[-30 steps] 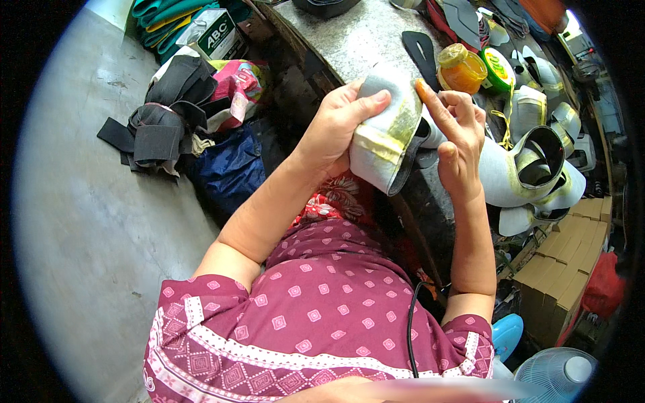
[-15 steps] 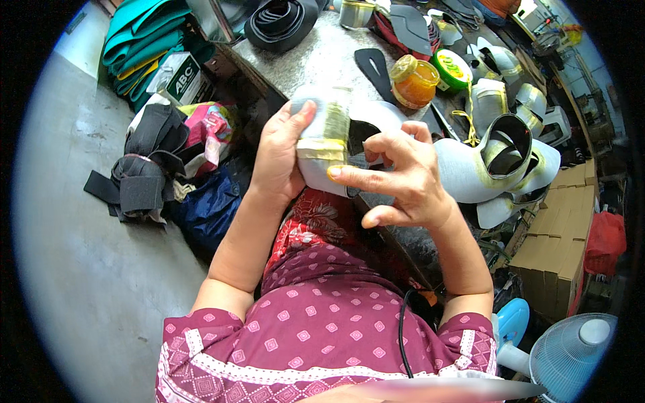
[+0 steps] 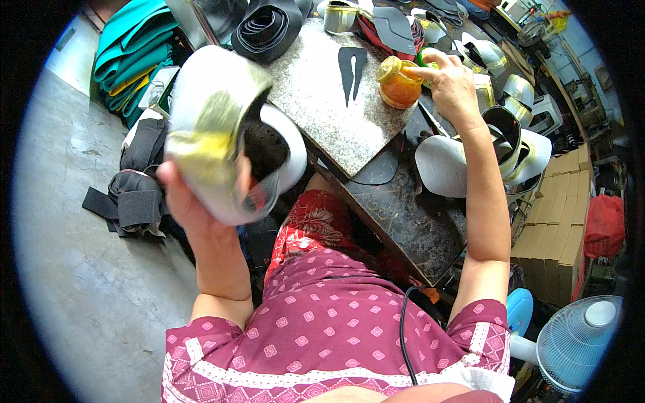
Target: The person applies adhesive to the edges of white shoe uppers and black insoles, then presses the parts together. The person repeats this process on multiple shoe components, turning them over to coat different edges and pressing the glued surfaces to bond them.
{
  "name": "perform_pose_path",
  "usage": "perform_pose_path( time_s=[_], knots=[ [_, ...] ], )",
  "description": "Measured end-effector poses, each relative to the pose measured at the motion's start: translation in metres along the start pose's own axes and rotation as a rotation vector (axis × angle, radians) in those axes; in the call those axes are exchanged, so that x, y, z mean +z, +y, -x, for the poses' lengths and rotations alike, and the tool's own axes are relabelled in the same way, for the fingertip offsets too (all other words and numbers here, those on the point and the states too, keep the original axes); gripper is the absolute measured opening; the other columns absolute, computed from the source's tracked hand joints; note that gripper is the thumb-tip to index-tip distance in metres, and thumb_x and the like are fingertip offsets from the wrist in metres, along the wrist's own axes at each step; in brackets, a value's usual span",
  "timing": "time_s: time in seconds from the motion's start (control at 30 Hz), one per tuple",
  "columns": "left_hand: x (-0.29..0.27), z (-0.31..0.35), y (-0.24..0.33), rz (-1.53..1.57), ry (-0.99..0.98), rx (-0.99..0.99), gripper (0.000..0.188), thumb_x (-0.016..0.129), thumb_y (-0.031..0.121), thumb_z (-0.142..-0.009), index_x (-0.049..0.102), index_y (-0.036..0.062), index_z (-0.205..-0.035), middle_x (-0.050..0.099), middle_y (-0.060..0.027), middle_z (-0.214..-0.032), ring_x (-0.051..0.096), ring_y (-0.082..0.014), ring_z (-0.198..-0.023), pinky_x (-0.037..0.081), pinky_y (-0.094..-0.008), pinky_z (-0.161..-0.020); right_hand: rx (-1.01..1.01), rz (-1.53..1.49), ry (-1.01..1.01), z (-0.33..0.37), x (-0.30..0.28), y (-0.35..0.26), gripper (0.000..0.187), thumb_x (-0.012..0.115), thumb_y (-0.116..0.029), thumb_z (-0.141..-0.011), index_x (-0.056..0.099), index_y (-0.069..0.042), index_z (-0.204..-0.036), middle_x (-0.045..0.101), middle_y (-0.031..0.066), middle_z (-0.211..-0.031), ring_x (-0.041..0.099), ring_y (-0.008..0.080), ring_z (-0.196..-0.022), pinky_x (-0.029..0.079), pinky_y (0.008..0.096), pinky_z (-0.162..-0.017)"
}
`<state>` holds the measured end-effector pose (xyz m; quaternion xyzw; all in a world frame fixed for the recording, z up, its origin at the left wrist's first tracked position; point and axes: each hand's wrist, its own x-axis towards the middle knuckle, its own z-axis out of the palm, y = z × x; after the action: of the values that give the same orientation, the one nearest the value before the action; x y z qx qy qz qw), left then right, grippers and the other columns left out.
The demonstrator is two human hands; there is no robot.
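My left hand [image 3: 195,195], blurred a little, grips a pale grey-white shoe upper [image 3: 215,94] raised at the left. A yellowish glue-like band crosses the upper, and its curved opening shows a dark inside. Part of my fingers is hidden behind it. My right hand [image 3: 449,87] reaches out to a glass jar of orange paste [image 3: 400,91] with a crusted rim. Its index finger is stretched to the jar's top; whether the tip is in the paste I cannot tell. A black forked piece [image 3: 351,70] lies on the stone slab [image 3: 309,94].
More pale uppers [image 3: 440,168] with yellow bands crowd the bench's right side. A black coiled strip [image 3: 265,30] sits at the back. Green sheets [image 3: 134,50] and dark bundled straps [image 3: 138,195] are at left. Cardboard boxes [image 3: 551,228] and a fan [image 3: 578,342] stand at right.
My left hand has carried the upper leftward and up, away from the middle. My right hand has left the upper and moved right and away from me to the jar.
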<state>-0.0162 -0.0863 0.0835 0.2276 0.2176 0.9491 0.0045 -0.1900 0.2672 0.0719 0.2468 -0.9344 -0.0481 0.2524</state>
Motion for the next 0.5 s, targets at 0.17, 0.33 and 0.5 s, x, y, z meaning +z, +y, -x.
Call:
perform_pose_path(
  time_s=[0.17,0.33,0.5],
  knots=[
    [0.022,0.001,-0.003,-0.193,0.193,0.033,0.053,0.071,0.034,-0.089,0.054,-0.0046,-0.121,0.065,-0.0129,-0.099,0.062,-0.0169,-0.08,0.052,-0.0301,-0.071,0.021,-0.134,0.256,0.002,-0.01,0.003,0.04,0.057,0.001,-0.08,0.075,-0.026,-0.104,0.064,-0.0004,-0.113,0.059,0.025,-0.104,0.047,0.0372,-0.092],
    [0.017,-0.009,-0.043,-0.343,0.259,-0.112,0.042,0.066,0.029,-0.094,0.057,-0.0039,-0.119,0.068,-0.0114,-0.102,0.066,-0.0139,-0.083,0.053,-0.0262,-0.075,0.088,-0.044,-0.009,0.012,-0.019,-0.002,0.031,0.062,-0.01,-0.085,0.074,-0.029,-0.106,0.063,-0.0024,-0.114,0.059,0.022,-0.105,0.045,0.0405,-0.088],
    [0.025,-0.017,-0.057,-0.261,0.257,-0.174,0.034,0.064,0.023,-0.096,0.059,-0.0038,-0.116,0.069,-0.0116,-0.104,0.067,-0.0136,-0.086,0.054,-0.0247,-0.077,0.046,-0.249,0.44,0.018,-0.05,-0.002,0.032,0.058,0.002,-0.078,0.075,-0.018,-0.095,0.068,0.0027,-0.102,0.063,0.0244,-0.101,0.047,0.0382,-0.088]
  ],
)
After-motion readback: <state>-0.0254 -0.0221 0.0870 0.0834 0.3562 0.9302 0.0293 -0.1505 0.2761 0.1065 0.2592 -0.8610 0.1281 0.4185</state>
